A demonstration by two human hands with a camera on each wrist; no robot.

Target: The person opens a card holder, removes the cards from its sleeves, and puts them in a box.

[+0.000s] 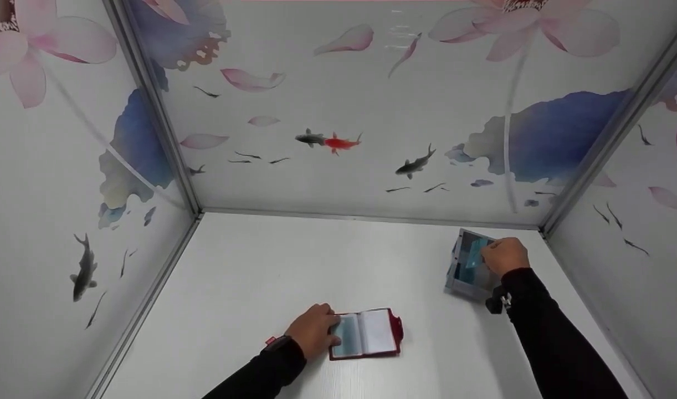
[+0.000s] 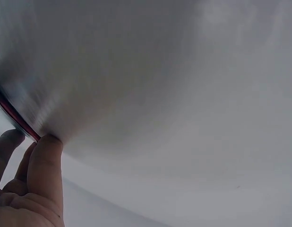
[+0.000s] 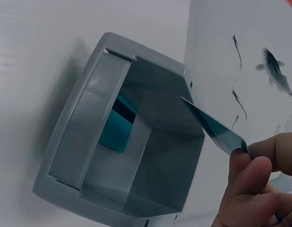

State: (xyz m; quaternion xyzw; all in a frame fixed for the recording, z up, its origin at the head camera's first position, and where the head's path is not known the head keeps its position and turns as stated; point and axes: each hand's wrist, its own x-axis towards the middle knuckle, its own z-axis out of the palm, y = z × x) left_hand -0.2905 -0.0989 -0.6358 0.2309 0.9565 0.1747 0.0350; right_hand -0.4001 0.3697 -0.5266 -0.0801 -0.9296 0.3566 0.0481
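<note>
Head: right hand (image 1: 507,256) pinches thin teal card (image 1: 475,254) at mouth of open grey plastic box (image 1: 465,290); fingers hide card's end. Left hand (image 1: 312,331) grips left edge of open red-covered booklet with pale pages (image 1: 377,331), left of box. Best hold booklet steady, pages flat.

Left wrist: booklet's edge only, rest cut off.

Right wrist: better tilt card clear of box rim; second teal card, black-striped (image 3: 116,132), inside box, partly hidden.

left hand (image 1: 312,331) was held pinching | right hand (image 1: 506,256) was curled, pinching | right arm (image 1: 554,332) was stretched farther than left arm (image 1: 255,372)
</note>
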